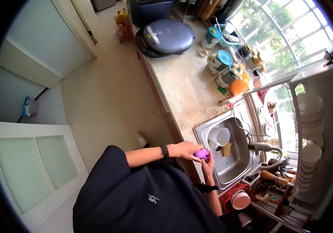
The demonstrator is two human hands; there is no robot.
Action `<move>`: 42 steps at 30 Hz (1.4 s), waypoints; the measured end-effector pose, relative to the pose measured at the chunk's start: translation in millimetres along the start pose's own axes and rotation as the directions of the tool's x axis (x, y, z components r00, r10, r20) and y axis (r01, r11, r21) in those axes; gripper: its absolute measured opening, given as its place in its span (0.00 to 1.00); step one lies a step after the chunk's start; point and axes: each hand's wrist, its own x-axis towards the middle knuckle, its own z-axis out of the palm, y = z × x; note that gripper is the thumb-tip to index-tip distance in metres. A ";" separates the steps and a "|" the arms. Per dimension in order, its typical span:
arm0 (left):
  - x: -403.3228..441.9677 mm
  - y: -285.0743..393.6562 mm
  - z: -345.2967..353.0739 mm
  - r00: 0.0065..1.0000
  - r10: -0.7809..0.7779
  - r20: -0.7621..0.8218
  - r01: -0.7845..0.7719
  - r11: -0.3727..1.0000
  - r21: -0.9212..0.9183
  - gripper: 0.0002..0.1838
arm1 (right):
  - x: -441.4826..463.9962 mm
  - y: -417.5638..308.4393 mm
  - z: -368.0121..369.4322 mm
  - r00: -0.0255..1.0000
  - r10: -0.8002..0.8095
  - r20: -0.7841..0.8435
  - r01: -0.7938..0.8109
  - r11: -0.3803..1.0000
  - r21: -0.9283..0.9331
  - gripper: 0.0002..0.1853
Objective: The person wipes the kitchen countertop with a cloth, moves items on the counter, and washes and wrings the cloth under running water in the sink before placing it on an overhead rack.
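Note:
A bunched-up purple cloth (202, 154) is squeezed between my two hands in front of my body, beside the near edge of the sink (228, 165). My left hand (189, 150) grips it from the left, with the back of the hand facing up. From below and to the right, my right hand (207, 165) closes round the same cloth. Inside the metal sink are a white container (219, 136) and a yellowish sponge (227, 149). A grey faucet (260, 146) reaches over the basin from the window side.
Along the counter (174, 83) stand a round electric griddle (168, 35), several cans with blue lids (224, 58) and an orange bag (240, 81). A dish rack (310, 155) with stacked white bowls is at right. A red basket (233, 191) with a pink bowl stands near my right arm.

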 end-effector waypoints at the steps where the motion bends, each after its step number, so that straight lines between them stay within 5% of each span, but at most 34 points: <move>1: -4.9 0.5 3.1 0.990 0.084 -0.109 -0.095 0.991 -0.096 0.36 | 3.3 -10.6 -6.0 1.000 -0.007 0.021 0.008 0.999 -0.046 0.28; 2: -7.4 -2.1 8.6 0.942 0.190 -0.276 -0.242 0.956 -0.167 0.33 | 8.0 -22.3 -12.0 1.000 -0.004 0.020 0.008 0.984 -0.177 0.25; 3: -122.5 -58.2 -73.1 0.918 0.127 -0.376 -0.186 0.974 -0.126 0.28 | 41.6 -60.2 145.0 0.993 0.037 0.110 -0.032 0.999 -0.043 0.22; 7: -204.1 -93.0 -107.1 0.755 -0.341 -0.560 0.112 0.909 -0.402 0.12 | 90.9 -46.1 197.1 0.913 0.153 0.379 -0.091 0.980 -0.177 0.18; 10: -266.2 -112.5 -125.0 0.627 -0.434 -0.647 0.180 0.889 -0.422 0.10 | 118.7 -46.7 246.0 0.862 0.219 0.457 -0.201 0.976 -0.087 0.18; 13: -308.6 -115.0 -135.6 0.478 -0.358 -0.802 0.073 0.926 -0.370 0.09 | 140.3 -64.8 297.1 0.887 0.179 0.426 -0.265 0.952 0.151 0.18; 16: -327.6 -137.8 -136.9 0.428 -0.445 -0.787 -0.140 0.827 -0.544 0.09 | 164.2 -92.7 319.8 0.890 0.331 0.315 -0.385 0.914 0.126 0.16; 19: -324.2 -128.6 -156.2 0.282 -0.449 -0.848 -0.074 0.871 -0.486 0.09 | 190.9 -111.7 339.7 0.875 0.314 0.369 -0.449 0.812 0.372 0.09; 21: -322.2 -135.0 -170.1 0.244 -0.341 -0.908 0.162 0.937 -0.309 0.09 | 211.3 -120.2 350.0 0.870 0.335 0.362 -0.470 0.786 0.403 0.08; 23: -325.0 -119.1 -210.7 0.304 -0.063 -0.951 0.470 0.878 0.093 0.09 | 232.8 -120.0 366.1 0.869 0.297 0.397 -0.465 0.766 0.445 0.08; 27: -303.0 -164.2 -247.3 0.533 -0.257 -0.806 0.268 0.955 -0.127 0.09 | 279.2 -110.4 359.4 0.898 0.260 0.355 -0.433 0.672 0.601 0.08; 30: -263.8 -144.6 -308.4 0.618 -0.418 -0.665 0.276 0.908 -0.315 0.08 | 301.7 -107.4 351.6 0.954 0.280 0.106 -0.291 0.786 0.545 0.11; 33: -198.2 -158.2 -325.9 0.702 -0.288 -0.651 0.250 0.956 -0.153 0.09 | 313.5 -90.9 303.2 0.928 0.308 -0.211 -0.183 0.868 0.462 0.13; 34: -162.9 -166.5 -317.0 0.762 -0.123 -0.635 0.141 0.990 -0.023 0.10 | 306.7 -81.6 268.7 0.902 0.297 -0.314 -0.141 0.888 0.438 0.12; 35: -133.3 -163.5 -318.0 0.778 -0.258 -0.572 0.184 0.965 -0.185 0.09 | 307.2 -76.6 243.8 0.890 0.211 -0.405 -0.021 0.904 0.426 0.12; 37: -87.3 -165.6 -312.4 0.853 -0.255 -0.456 0.157 0.957 -0.242 0.08 | 292.0 -65.0 201.3 0.803 0.176 -0.570 0.012 0.950 0.311 0.11; 39: -62.3 -163.7 -312.5 0.900 -0.233 -0.369 0.171 0.966 -0.194 0.12 | 271.4 -44.1 191.8 0.607 0.154 -0.780 0.009 0.980 0.200 0.13; 41: -32.5 -175.8 -305.1 0.945 -0.239 -0.225 0.241 0.970 -0.018 0.21 | 262.6 -74.0 191.7 0.235 0.040 -0.971 -0.218 0.976 -0.013 0.17; 42: -20.3 -187.2 -296.8 0.961 -0.184 -0.206 0.208 0.973 0.097 0.22 | 258.2 -79.6 197.1 0.225 -0.079 -0.971 -0.350 0.924 -0.156 0.19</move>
